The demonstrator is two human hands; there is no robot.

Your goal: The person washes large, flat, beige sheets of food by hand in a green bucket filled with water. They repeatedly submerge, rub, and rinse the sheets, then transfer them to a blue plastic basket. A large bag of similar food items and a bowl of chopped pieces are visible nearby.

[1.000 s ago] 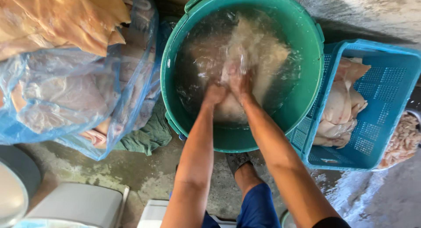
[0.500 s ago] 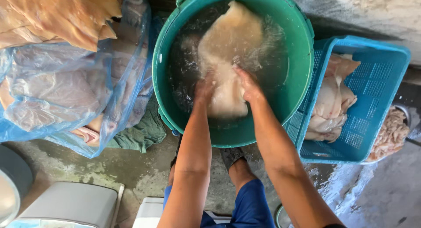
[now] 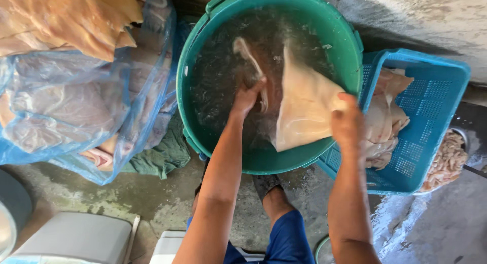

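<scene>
A green tub (image 3: 190, 66) full of water stands in front of me. My right hand (image 3: 347, 123) grips a large pale flat piece of raw meat (image 3: 302, 109) and holds it over the tub's right rim, toward the blue basket (image 3: 431, 107). My left hand (image 3: 247, 97) is in the water at the tub's middle, closed on a thin pale strip (image 3: 251, 61) that trails up through the water. Several more pale pieces (image 3: 385, 117) lie in the basket.
Blue plastic bags (image 3: 76, 112) stuffed with pale meat pieces sit at the left, with a green cloth (image 3: 157, 157) below them. A bowl of small pale scraps (image 3: 446, 162) lies at the far right. White boxes (image 3: 76, 238) stand on the wet concrete floor near my legs.
The big pale piece has come out of the water and moved right, toward the blue basket, in my right hand. My left hand stayed in the tub and now holds a thin strip.
</scene>
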